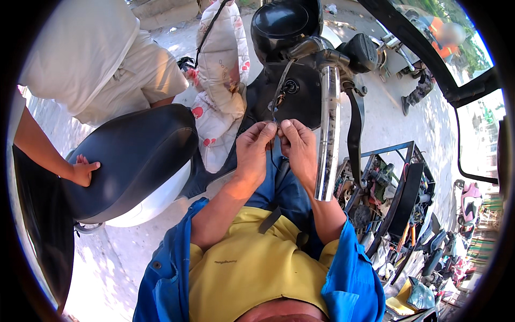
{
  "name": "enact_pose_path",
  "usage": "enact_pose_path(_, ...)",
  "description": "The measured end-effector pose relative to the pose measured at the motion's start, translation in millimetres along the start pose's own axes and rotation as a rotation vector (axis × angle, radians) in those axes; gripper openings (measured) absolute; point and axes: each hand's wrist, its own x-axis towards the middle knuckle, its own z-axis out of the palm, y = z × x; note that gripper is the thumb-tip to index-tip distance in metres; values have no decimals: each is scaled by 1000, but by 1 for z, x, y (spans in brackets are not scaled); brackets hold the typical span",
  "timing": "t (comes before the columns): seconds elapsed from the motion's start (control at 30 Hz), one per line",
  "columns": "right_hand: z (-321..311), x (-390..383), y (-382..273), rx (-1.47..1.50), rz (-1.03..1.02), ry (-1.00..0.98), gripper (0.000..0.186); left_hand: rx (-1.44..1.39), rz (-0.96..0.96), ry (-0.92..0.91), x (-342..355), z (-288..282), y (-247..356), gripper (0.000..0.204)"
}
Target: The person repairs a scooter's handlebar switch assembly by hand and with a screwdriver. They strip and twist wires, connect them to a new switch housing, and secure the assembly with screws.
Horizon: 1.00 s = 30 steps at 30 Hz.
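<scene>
In front of the scooter's black front panel (306, 104), my left hand (253, 147) and my right hand (300, 150) meet with thumbs and fingertips pinched. Both grip a thin dark wire (276, 110), one of those hanging from the handlebar. The exact spot between my fingertips is too small to make out. Just right of my right hand runs a bare metal handlebar tube (328, 139), its grip off, with a black brake lever (354, 134) beside it. A key lock (291, 86) sits on the panel above my hands.
At left, another person's hand (83, 170) rests on the black scooter seat (139, 155). A quilted floral cover (220, 86) hangs beside the panel. On the right stands a metal rack (394, 198) crammed with tools and parts. A second person (442, 48) is at the upper right.
</scene>
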Motion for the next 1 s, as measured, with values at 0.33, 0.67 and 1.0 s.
enact_pose_path(0.33, -38, 13, -2, -1149, -1237, -68, 46, -44, 1, 19, 4, -5, -5, 15)
enact_pose_path(0.67, -31, 25, -2, -1136, -1084, -133, 16, -34, -31, -14, 3, -8, -6, 14)
enact_pose_path(1.0, 0, 6, -1, -435, -350, 4, 39, -21, -2, 61, 0, 1, -5, 17)
